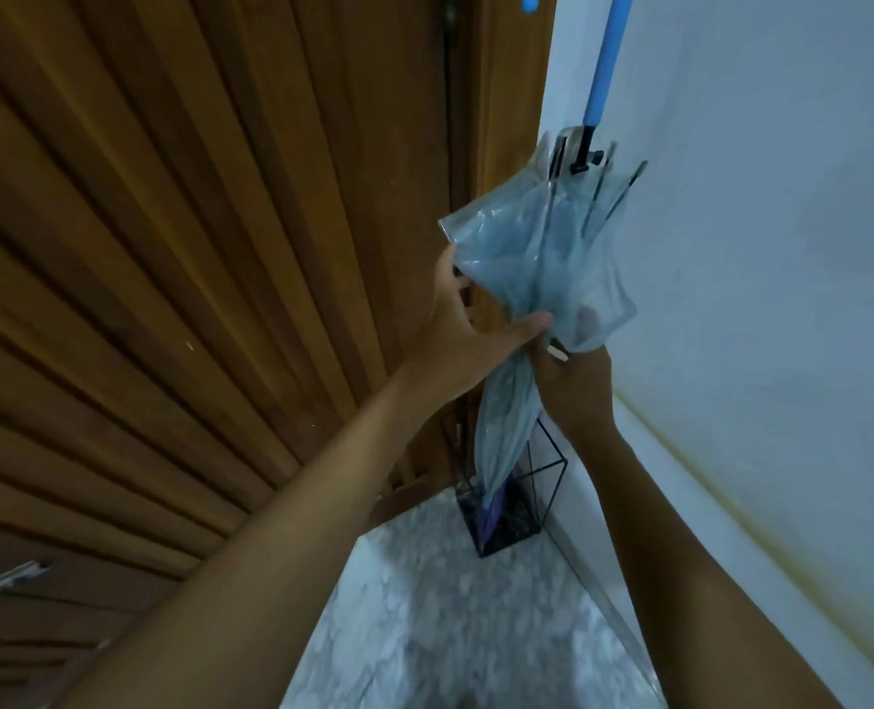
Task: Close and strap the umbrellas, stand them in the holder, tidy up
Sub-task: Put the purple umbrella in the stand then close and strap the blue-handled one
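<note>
A see-through blue umbrella [542,268] stands tip down in the corner, between a wooden door [194,248] and a pale wall [757,248]. Its bright blue handle [606,58] points up and runs out of the top of the view. The plastic cover is folded in but loose, and it puffs out wide in the upper part. Thin dark ribs show near the top, next to the handle.

2 bare hands hold the umbrella near its middle. The left hand [468,324] comes in from the door side. Its fingers are spread, the thumb presses on the plastic, and the other fingers reach up along the loose edge of the cover. The right hand [575,373] comes in from the wall side. It is wrapped around the narrow part of the umbrella, just under the puffy part, and 1 fingertip shows through the clear plastic. A small pale strip [557,350] sits just by this hand; it may be the strap, but the view is too blurry to be sure.

The lower end of the umbrella goes down into a black wire holder [552,483] on the speckled grey floor [450,631]. Something purple sits inside the holder too.
</note>
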{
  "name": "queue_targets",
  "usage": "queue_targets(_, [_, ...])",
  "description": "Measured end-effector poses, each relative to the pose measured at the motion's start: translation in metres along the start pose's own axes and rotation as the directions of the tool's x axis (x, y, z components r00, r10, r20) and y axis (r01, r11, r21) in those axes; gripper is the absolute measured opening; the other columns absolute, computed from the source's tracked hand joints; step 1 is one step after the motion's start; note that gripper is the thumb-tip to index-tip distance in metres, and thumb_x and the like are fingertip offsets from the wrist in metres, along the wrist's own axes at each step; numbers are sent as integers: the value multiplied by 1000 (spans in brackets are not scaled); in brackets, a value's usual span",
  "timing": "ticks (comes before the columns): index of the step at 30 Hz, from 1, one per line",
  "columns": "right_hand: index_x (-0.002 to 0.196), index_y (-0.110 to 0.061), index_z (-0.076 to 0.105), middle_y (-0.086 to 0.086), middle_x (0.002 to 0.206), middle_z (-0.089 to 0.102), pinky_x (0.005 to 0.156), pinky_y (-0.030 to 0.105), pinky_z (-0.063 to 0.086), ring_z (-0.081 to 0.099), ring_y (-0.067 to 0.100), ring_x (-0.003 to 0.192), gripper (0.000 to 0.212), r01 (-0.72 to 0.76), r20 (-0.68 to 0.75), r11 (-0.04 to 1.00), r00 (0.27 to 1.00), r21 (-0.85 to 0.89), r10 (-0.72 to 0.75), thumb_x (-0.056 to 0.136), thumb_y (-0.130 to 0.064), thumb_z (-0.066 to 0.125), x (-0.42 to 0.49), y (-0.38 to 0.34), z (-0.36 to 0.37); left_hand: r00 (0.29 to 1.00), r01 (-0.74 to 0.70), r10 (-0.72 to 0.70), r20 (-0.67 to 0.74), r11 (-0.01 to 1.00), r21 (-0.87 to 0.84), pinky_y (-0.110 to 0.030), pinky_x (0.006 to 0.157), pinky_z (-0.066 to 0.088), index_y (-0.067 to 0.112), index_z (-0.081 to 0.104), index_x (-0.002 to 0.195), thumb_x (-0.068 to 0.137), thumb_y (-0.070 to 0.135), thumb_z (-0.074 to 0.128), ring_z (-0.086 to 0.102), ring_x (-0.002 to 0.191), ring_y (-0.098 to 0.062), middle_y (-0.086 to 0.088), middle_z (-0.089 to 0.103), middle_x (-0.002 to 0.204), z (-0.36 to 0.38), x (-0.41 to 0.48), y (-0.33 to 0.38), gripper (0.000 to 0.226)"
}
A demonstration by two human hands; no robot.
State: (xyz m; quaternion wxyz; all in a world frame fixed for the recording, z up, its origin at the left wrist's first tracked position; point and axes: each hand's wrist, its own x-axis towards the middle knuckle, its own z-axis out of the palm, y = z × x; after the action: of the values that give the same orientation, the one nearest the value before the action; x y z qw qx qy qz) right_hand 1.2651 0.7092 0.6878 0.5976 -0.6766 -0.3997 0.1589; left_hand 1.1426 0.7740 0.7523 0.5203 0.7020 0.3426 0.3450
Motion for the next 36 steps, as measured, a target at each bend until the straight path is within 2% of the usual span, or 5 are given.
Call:
queue_targets(6, [95,7,65,31,87,67,68,54,57,68,44,81,20,-136,13,991,991,3,136,94,-13,65,38,52,12,994,-1,-7,-108,997,-76,-40,98,54,12,15,148,64,24,90,52,127,-13,4,45,135,34,53,-45,113])
queue_targets(11, [94,-18,62,16,90,69,74,30,58,67,18,79,5,-119,41,992,992,34,118,95,-14,64,59,78,21,991,10,-24,-132,994,-105,-46,96,54,8,11,146,68,7,87,54,125,-16,1,46,132,50,80,-76,109])
queue_targets(23, [95,-9,66,-1,82,68,74,23,56,66,3,74,6,-272,220,959,933,-84,284,96,-9,60,21,209,45,988,19,17,-152,972,236,-1,102,28,15,29,143,49,43,91,39,130,-9,-1,41,138,74,78,-213,116])
queue_targets(28, [88,-12,60,-4,85,61,71,25,43,57,2,77,15,-296,253,932,904,-208,344,93,-24,66,12,263,60,974,175,-145,-172,969,176,-48,91,55,26,57,124,62,43,78,60,114,-27,-6,62,122,81,85,-284,67])
queue_targets(36, [123,-20,61,-10,114,68,85,12,50,64,-6,102,27,-373,216,927,909,40,357,97,-22,61,7,313,62,970,228,-214,-113,965,127,-20,69,50,17,61,91,89,10,68,62,79,-21,-5,64,87,112,80,-339,10])
